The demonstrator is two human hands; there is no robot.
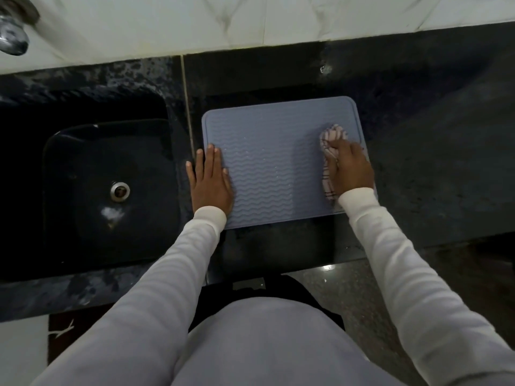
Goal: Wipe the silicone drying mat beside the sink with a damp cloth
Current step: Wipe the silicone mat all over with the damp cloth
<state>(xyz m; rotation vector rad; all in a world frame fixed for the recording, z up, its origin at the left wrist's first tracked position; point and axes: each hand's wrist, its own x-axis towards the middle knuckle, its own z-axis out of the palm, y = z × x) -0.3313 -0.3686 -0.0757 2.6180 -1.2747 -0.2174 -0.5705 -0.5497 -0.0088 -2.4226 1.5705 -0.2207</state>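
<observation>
A grey-blue silicone drying mat (pixel 276 160) with wavy ridges lies flat on the black counter, just right of the sink. My left hand (pixel 210 181) rests flat, fingers straight, on the mat's left edge, partly over the counter. My right hand (pixel 349 167) grips a bunched pale checked cloth (pixel 333 136) and holds it down on the mat's right side. Part of the cloth trails under my palm toward the wrist. Small water droplets glint on the mat's ridges.
A black sink (pixel 83 190) with a metal drain (pixel 119 190) sits to the left. A metal tap (pixel 14 34) shows at the top left. The dark stone counter (pixel 432 151) extends right; white tiled wall (pixel 250 18) lies behind. The counter's front edge is near my body.
</observation>
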